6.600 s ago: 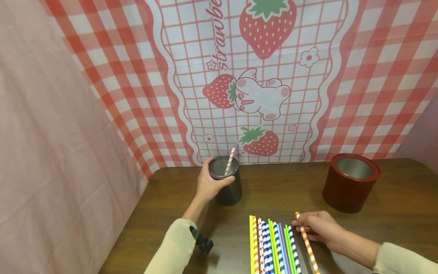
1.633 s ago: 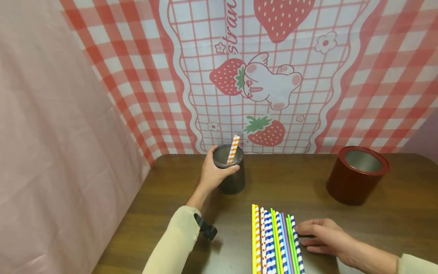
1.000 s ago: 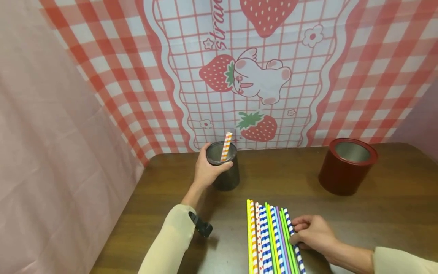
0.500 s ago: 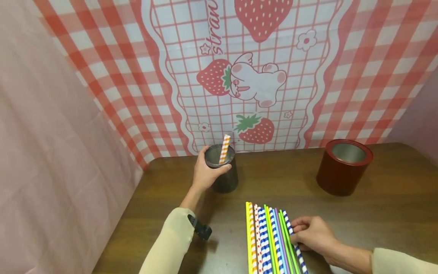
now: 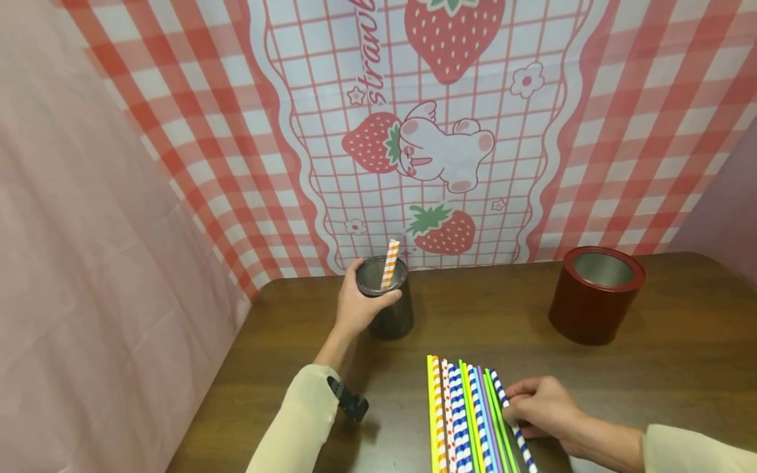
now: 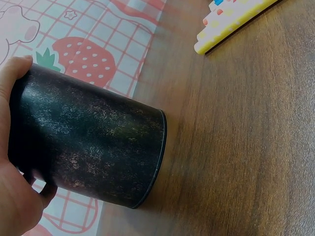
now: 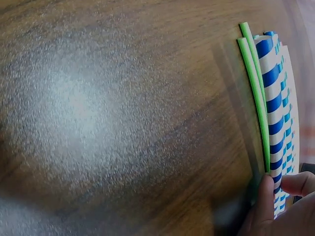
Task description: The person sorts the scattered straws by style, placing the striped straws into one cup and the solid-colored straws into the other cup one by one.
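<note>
Head view shows my left hand (image 5: 355, 309) wrapped around the dark tin (image 5: 387, 309), which stands near the far edge of the desk (image 5: 473, 322), a little toward the left corner. One orange-striped straw (image 5: 389, 264) stands inside it and leans on the rim; whether more straws are in there I cannot tell. My right hand (image 5: 547, 410) is at the near edge of the desk, its fingers curled on the blue-and-white straw (image 5: 505, 410) at the right side of the row of straws (image 5: 458, 420). This straw lies a little slanted away from its neighbours, and its far end is beside the green ones. In the right wrist view my thumb and a fingertip (image 7: 268, 196) pinch this same straw, but it seems not lifted yet.

I judge the work is at an early stage: one straw is visibly in the tin, and around ten remain lying on the desk. The red tin (image 5: 596, 295) near the far right corner looks empty as far as I can see inside.
</note>
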`<state>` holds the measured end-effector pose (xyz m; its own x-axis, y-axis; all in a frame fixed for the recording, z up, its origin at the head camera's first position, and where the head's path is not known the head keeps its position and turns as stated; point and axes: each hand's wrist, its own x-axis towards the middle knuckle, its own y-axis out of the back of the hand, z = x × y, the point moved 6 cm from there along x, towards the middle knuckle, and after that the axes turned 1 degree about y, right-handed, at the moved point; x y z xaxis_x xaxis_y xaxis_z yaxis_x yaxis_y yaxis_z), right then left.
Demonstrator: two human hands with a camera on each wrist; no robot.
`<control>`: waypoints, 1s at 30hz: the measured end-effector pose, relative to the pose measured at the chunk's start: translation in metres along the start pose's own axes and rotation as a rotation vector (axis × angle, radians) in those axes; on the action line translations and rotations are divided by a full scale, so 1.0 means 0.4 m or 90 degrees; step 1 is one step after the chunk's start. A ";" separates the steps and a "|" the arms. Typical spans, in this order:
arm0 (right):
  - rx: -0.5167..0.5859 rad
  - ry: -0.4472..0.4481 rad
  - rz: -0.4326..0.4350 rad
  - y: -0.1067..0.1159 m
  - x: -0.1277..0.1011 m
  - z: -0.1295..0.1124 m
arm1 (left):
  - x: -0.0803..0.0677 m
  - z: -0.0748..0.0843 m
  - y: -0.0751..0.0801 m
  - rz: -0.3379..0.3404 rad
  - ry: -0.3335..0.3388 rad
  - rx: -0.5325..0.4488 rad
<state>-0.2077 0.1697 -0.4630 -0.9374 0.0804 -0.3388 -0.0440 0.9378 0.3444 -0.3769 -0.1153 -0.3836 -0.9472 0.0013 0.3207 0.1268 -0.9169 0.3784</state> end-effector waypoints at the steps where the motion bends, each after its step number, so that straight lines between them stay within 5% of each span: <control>1: 0.001 -0.003 -0.001 0.000 0.000 0.000 | 0.000 0.000 0.000 0.000 -0.001 0.000; 10: -0.010 -0.005 -0.030 0.005 0.012 -0.009 | 0.000 0.000 0.002 0.002 -0.002 -0.013; 20: 0.056 -0.030 -0.065 0.013 0.039 -0.013 | 0.002 -0.006 -0.002 -0.002 -0.009 -0.011; 25: 0.092 -0.021 -0.071 0.018 0.060 -0.072 | -0.001 -0.003 0.001 -0.006 -0.007 -0.011; 30: 0.135 0.055 -0.064 0.020 0.085 -0.154 | -0.003 -0.003 0.000 0.001 -0.008 -0.005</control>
<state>-0.2612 0.1590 -0.4176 -0.9583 -0.0376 -0.2834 -0.0738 0.9902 0.1182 -0.3761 -0.1160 -0.3851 -0.9433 0.0043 0.3319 0.1262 -0.9201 0.3707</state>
